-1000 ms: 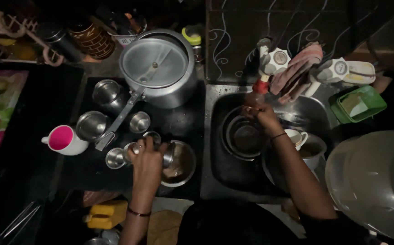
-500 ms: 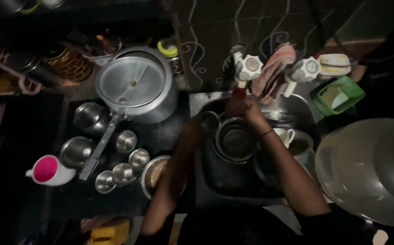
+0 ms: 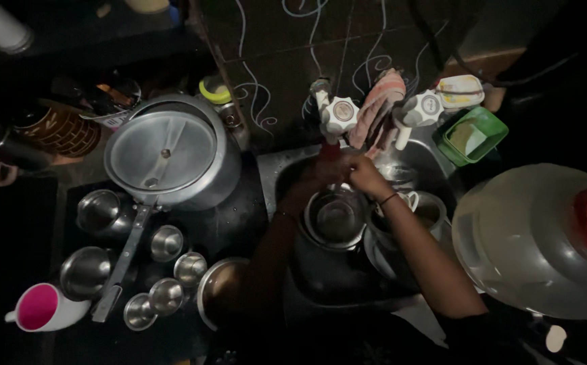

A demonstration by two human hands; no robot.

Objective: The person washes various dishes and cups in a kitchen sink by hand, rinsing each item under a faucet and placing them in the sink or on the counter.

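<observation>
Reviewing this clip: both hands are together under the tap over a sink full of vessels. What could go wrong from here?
The scene is very dim, so the left hand and right hand work mostly by feel under the tap; a wet item might slip into the steel bowl below. The sink is crowded, and a white cup beside the bowl could get knocked. Small steel cups on the counter sit close together, near the left elbow.

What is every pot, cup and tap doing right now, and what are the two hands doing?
left hand: under the tap, over the sink
right hand: beside the left, fingers curled
steel bowl: upright in the sink, below the hands
left tap: water flow too dark to tell
pressure cooker: lid on, on the counter
pink cup: upright, looks empty
small steel cups: upright on the counter
green soap dish: holds soap
</observation>
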